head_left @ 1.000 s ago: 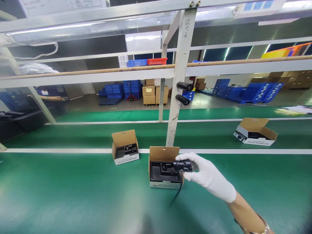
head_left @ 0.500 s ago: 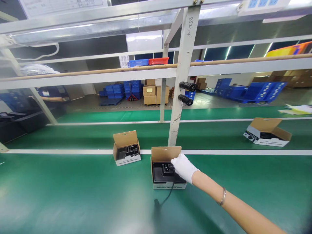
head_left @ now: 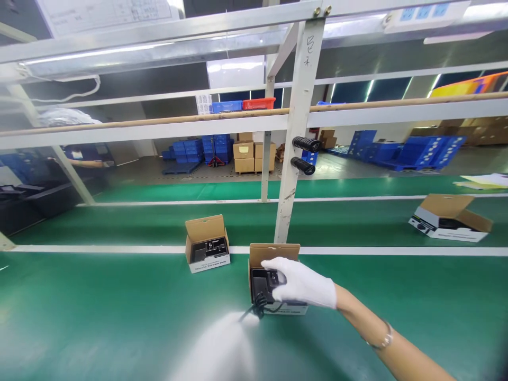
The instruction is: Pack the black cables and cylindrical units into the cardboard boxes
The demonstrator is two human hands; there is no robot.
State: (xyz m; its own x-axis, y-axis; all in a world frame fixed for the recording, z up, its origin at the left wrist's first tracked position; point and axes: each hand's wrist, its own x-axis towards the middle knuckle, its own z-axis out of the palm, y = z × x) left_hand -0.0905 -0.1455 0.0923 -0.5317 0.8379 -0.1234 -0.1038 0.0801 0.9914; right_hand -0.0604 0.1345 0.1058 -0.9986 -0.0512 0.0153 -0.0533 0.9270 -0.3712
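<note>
My right hand (head_left: 304,283), in a white glove, hovers over an open white-and-brown cardboard box (head_left: 288,309). Its thumb and fingers are spread apart, partly covering the black tray (head_left: 259,280) and the dark parts inside. At the front left corner of that box hangs a bunched black cable (head_left: 260,304), with one end sticking out toward the lower left. A bright, blurred white shape (head_left: 224,346) at the bottom looks like my left hand in a glove, smeared by motion. Its fingers cannot be made out, nor whether they touch the cable end.
Another open box (head_left: 210,263) with a black tray stands to the left, and a third open box (head_left: 448,233) lies farther right. A white upright post (head_left: 291,159) with black grips (head_left: 305,144) rises behind the middle box. Papers (head_left: 484,181) lie at far right.
My right hand has gone from a pinch inside the box to spread fingers above it. The cable end has become a bunch at the box's front corner. A blurred white shape has appeared below.
</note>
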